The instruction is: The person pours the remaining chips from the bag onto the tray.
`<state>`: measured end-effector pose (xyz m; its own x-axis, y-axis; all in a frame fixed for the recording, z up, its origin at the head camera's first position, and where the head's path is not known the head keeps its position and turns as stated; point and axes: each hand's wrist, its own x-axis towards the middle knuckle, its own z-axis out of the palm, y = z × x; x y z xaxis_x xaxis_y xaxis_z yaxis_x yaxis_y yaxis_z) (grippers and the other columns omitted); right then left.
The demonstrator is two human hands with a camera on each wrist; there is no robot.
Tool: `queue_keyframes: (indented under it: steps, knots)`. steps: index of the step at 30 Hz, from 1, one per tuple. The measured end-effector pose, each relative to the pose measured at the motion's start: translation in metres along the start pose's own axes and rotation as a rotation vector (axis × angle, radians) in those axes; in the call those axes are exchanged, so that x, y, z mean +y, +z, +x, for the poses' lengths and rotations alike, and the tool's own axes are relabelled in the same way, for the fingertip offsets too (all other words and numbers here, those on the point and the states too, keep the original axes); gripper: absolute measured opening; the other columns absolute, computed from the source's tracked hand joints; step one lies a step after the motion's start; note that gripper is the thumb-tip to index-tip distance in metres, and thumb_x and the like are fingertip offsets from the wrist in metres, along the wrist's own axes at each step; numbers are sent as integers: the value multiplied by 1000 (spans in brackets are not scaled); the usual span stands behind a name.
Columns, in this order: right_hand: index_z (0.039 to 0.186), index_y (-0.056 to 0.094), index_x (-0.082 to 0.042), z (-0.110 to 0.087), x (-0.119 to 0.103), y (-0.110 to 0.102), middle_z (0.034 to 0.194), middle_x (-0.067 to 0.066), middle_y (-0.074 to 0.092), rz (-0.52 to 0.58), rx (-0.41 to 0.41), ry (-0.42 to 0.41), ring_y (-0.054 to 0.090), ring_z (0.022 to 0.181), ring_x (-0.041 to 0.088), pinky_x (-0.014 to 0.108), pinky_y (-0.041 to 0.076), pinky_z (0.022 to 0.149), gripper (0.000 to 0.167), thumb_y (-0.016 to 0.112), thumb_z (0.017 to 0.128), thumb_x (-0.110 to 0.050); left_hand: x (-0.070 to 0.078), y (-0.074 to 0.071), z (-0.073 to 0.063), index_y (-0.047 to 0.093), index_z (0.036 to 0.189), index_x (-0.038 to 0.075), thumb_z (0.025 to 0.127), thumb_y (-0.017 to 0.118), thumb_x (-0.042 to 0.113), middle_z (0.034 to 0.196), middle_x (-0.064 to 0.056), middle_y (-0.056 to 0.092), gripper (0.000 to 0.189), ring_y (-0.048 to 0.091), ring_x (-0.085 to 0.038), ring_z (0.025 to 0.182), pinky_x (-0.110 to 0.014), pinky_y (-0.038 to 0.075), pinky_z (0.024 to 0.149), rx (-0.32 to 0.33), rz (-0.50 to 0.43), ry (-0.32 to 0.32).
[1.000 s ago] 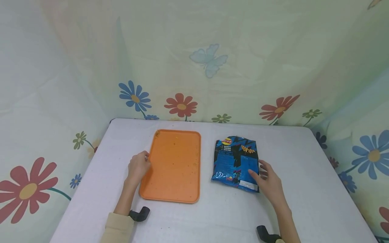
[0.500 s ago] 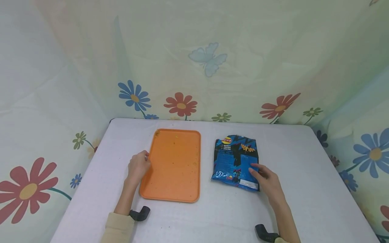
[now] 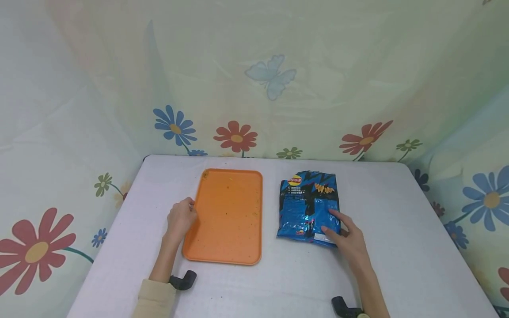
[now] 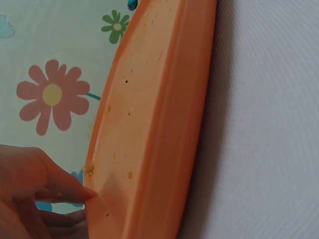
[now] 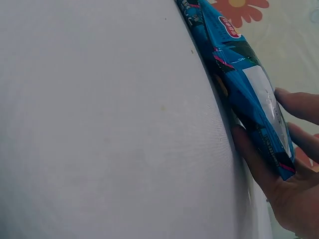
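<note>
An orange tray (image 3: 226, 216) with small crumbs on it lies on the left half of the table. My left hand (image 3: 181, 217) pinches its left rim; the left wrist view shows one fingertip (image 4: 89, 193) on the rim and other fingers lower down beside it. To the right of the tray is a blue and black chip bag (image 3: 304, 210) with a yellow and red logo. My right hand (image 3: 350, 240) grips the bag's lower right edge, thumb and index finger on the printed face. In the right wrist view another finger (image 5: 254, 157) lies along the bag's opposite side.
A white cloth covers the table (image 3: 286, 282). Behind it hangs a pale curtain (image 3: 318, 88) printed with flowers and a butterfly, which also closes in both sides. Black wrist mounts (image 3: 184, 280) sit at both wrists. A few specks lie on the cloth.
My right index finger has come over from the bag's edge onto its face. The bag has shifted slightly away, its right side turned up a little. The left hand and tray stay put.
</note>
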<state>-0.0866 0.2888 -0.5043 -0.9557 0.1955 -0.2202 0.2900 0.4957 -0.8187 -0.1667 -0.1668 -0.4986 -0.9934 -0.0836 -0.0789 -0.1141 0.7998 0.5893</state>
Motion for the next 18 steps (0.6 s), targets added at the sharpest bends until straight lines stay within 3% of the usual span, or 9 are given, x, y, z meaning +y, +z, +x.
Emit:
queue_keyframes:
  steps: [8,18]
  knots:
    - [158,41,-19,-1,1,5,167,22,25,-1,31,-103,32,147,55,58,41,110,66,70,99,-22,0,0,-1,66,116,-11,90,57,-3,75,-12,66,28,46,-13,48,-23,34,44,5,8,16]
    - [156,44,-20,-2,1,8,168,20,25,25,59,-82,31,147,55,60,38,112,63,70,99,-20,2,1,0,65,117,-11,91,58,-3,76,-13,66,28,51,-15,51,-23,36,46,4,30,-2]
